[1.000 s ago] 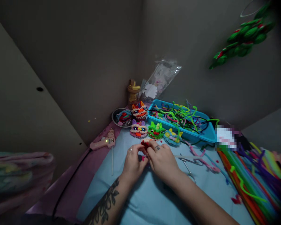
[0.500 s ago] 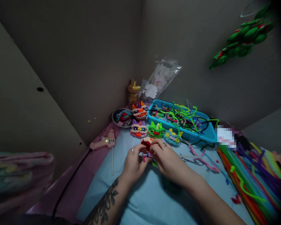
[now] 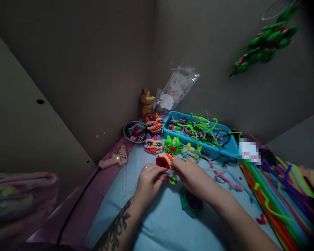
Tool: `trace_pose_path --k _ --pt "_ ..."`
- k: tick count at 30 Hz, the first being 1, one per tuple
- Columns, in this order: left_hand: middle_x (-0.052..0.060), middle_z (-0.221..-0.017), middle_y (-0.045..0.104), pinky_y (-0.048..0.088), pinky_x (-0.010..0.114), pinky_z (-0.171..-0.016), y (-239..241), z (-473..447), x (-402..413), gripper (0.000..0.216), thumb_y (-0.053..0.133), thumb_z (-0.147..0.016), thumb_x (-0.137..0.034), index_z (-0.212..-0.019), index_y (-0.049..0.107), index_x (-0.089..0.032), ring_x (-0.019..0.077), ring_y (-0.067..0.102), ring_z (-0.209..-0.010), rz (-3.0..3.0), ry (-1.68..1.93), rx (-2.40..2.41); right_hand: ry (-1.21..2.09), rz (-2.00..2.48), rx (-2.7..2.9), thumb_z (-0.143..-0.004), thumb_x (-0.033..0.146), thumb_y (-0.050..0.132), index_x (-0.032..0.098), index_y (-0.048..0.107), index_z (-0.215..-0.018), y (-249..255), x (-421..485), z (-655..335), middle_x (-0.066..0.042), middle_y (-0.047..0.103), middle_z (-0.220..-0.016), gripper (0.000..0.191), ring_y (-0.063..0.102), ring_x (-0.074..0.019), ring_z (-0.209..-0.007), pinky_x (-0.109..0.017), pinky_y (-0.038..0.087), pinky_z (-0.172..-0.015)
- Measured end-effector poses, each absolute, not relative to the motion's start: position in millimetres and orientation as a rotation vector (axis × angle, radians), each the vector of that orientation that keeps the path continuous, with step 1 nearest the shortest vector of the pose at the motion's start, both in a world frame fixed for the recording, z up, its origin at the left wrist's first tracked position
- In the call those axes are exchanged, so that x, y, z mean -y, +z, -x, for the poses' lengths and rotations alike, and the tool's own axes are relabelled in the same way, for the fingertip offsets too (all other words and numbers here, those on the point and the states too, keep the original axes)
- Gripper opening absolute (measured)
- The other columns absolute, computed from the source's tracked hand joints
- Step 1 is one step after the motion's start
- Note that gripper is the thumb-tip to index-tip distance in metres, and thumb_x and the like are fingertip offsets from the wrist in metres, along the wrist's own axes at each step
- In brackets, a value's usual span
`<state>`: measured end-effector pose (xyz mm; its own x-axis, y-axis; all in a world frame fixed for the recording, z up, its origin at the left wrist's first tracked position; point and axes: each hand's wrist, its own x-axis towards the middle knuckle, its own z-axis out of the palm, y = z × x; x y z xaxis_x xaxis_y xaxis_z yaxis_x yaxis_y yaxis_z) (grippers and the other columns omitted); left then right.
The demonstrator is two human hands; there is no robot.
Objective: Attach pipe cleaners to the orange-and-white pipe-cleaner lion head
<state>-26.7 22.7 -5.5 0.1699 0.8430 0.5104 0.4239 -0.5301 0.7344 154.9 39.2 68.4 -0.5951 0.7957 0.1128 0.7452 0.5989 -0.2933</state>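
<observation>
Since the frame half a second ago, our right hand has shifted against the red-lined piece, and the piece now shows more of its open front. Below our right forearm, a round teal-and-purple bundle has come into clearer sight. We take this as a change of hold that bares the lower edge of the piece, so the work seems to be centred there.

The piece sits between our two hands, raised in front of us above the tabletop. Its inside is deep red, its rim fuzzy, pale cream with orange at the top. Just under it, bright strands in green and blue poke out; we cannot tell whether they are joined to it.

Our left hand has its fingers pinched at the piece's lower edge. Our right hand is curled at its right side, its fingertips hidden, so we cannot tell what they grip.

Just beyond stand a purple-eared head, a green head and a blue-and-yellow head, in a row. Behind them is a blue tray of tangled stems; to the left lies a pink glue gun.
</observation>
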Motion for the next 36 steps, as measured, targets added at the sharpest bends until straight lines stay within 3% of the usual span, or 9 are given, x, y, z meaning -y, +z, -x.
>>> trace_pose_path --k 9,13,21,25,27,30,32,36 --pt "0.006 -0.087 0.072 0.048 0.034 -0.076 -5 26 -22 0.015 0.059 -0.085 -0.018 -0.097 0.068 -0.021 0.0206 0.063 -0.084 -1.961 1.340 -1.255 0.328 1.310 2.537 -0.084 0.004 0.043 0.020 0.054 -0.084 79 -47 -178 -0.002 0.063 -0.083 0.020 0.054 -0.0176 -0.080 -0.029 0.035 -0.074" --pt "0.008 -0.101 0.070 0.048 0.036 -0.083 -3 26 -20 0.027 0.060 -0.083 -0.017 -0.110 0.064 -0.021 0.0224 0.062 -0.095 -1.958 1.287 -1.251 0.415 1.310 2.413 -0.088 0.011 0.038 0.021 0.051 -0.085 83 -47 -183 -0.001 0.061 -0.079 0.016 0.054 -0.0161 -0.071 -0.027 0.039 -0.068" --pt "0.009 -0.120 0.059 0.051 0.034 -0.084 -10 29 -16 0.063 0.064 -0.073 -0.008 -0.132 0.045 -0.023 0.0226 0.058 -0.106 -1.803 1.157 -1.245 0.639 1.227 2.267 -0.092 0.015 0.037 0.020 0.051 -0.103 80 -38 -162 -0.005 0.065 -0.094 0.018 0.062 -0.0169 -0.084 -0.027 0.047 -0.075" --pt "0.012 -0.135 0.050 0.043 0.043 -0.102 -9 41 2 0.075 0.069 -0.071 -0.012 -0.139 0.038 -0.022 0.0272 0.050 -0.122 -1.899 0.990 -1.351 0.596 1.207 2.267 -0.093 0.015 0.038 0.020 0.052 -0.107 80 -39 -164 -0.007 0.066 -0.100 0.020 0.063 -0.0174 -0.090 -0.028 0.048 -0.078" --pt "0.014 -0.129 0.055 0.042 0.047 -0.102 -3 47 11 0.063 0.065 -0.075 -0.015 -0.135 0.043 -0.018 0.0293 0.051 -0.120 -1.933 0.876 -1.517 0.558 1.204 2.268 -0.093 0.016 0.039 0.020 0.052 -0.108 81 -40 -168 -0.007 0.066 -0.100 0.020 0.063 -0.0178 -0.091 -0.029 0.048 -0.079" --pt "0.012 -0.106 0.066 0.048 0.047 -0.089 5 49 18 0.031 0.061 -0.083 -0.026 -0.113 0.059 -0.015 0.0302 0.059 -0.102 -1.984 0.666 -1.679 0.531 1.212 2.271 -0.092 0.016 0.039 0.020 0.052 -0.106 82 -42 -170 -0.007 0.066 -0.098 0.019 0.064 -0.0180 -0.088 -0.029 0.048 -0.077" --pt "0.011 -0.100 0.067 0.049 0.046 -0.084 6 46 18 0.026 0.060 -0.084 -0.030 -0.106 0.063 -0.016 0.0305 0.061 -0.097 -2.034 0.611 -1.703 0.528 1.221 2.273 -0.092 0.016 0.039 0.020 0.053 -0.104 83 -42 -169 -0.007 0.067 -0.098 0.019 0.064 -0.0183 -0.089 -0.029 0.048 -0.077" --pt "0.009 -0.095 0.070 0.051 0.039 -0.079 -6 38 12 0.024 0.055 -0.086 -0.022 -0.109 0.063 -0.017 0.0264 0.064 -0.090 -2.024 0.779 -1.670 0.565 1.194 2.288 -0.093 0.015 0.042 0.020 0.056 -0.104 83 -40 -168 -0.007 0.068 -0.100 0.019 0.064 -0.0184 -0.092 -0.029 0.048 -0.080"
